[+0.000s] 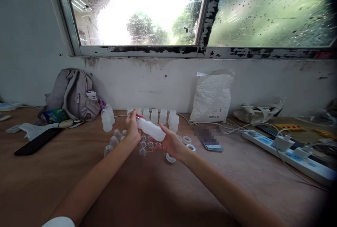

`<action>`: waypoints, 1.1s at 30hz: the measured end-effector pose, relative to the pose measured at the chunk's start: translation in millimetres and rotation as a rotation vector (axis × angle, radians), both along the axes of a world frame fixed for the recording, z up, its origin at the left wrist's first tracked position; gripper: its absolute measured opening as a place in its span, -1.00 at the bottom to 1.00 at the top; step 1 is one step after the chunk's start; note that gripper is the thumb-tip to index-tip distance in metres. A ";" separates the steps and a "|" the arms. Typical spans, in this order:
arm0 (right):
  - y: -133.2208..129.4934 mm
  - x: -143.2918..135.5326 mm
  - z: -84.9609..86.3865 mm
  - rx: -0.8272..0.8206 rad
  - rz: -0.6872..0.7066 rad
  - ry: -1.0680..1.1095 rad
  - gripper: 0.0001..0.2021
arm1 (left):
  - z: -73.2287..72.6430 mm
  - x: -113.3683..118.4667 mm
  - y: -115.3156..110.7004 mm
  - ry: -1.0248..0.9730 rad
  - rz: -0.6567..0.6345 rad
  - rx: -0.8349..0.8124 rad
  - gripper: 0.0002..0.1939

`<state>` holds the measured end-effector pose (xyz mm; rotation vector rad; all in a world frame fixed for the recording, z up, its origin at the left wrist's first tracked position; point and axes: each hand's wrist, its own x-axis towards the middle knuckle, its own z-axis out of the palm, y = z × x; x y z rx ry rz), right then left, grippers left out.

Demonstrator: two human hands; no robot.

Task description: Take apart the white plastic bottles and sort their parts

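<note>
Above the middle of the table I hold a milky-white baby bottle [151,129] tilted, its neck end to the upper left. My left hand [133,130] is closed round the neck end, where something clear and a bit of red show. The base end rests in the closed grip of my right hand [172,143]. Below the bottle lie several small clear ring-like parts [142,145], partly hidden by my hands. Clear dome-shaped caps [114,141] stand left of my left wrist. White rings [186,140] lie just beyond my right hand.
More white bottles stand in a row [154,116] by the wall and in a group [107,118] at left. A backpack [75,95] and black flat object [38,141] are farther left. Rightward are a white plastic bag [212,97], a phone [212,146] and a power strip [316,167] with cables.
</note>
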<state>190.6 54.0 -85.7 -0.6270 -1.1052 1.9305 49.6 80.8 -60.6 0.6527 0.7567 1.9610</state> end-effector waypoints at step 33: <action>6.4 8.7 -5.7 0.418 -0.029 -0.637 -0.52 | -1.6 5.5 -8.5 0.234 -0.286 0.072 -0.75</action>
